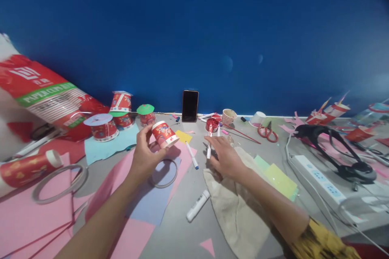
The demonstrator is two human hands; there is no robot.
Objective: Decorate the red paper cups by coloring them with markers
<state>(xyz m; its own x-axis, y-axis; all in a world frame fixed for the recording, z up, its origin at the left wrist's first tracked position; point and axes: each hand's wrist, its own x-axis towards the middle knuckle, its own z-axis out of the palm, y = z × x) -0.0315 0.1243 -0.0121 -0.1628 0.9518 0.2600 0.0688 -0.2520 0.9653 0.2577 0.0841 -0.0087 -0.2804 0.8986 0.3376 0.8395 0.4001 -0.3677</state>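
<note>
My left hand (146, 151) grips a red patterned paper cup (164, 133) between thumb and fingers, tilted above the table. Below the cup, a grey tape ring (175, 178) rests on lavender paper (152, 202). My right hand (226, 156) is low over the table, fingers bent and thumb apart. Its fingertips reach across a slim red-and-white pen (209, 153); I see no firm grip on it. Between the hands lie a white marker with a blue cap (191, 154) and, nearer me, a thick white glue stick or marker (198, 206). A beige cloth (237, 210) lies under my right forearm.
Cups with paper discs (101, 127) and a paper-cup bag (57, 93) stand left. A phone (190, 106) leans on the blue wall. Red-handled scissors (267, 133), a power strip (320, 180) with cables and a black head strap (337, 149) lie right. Pink paper (39, 218) covers the near left.
</note>
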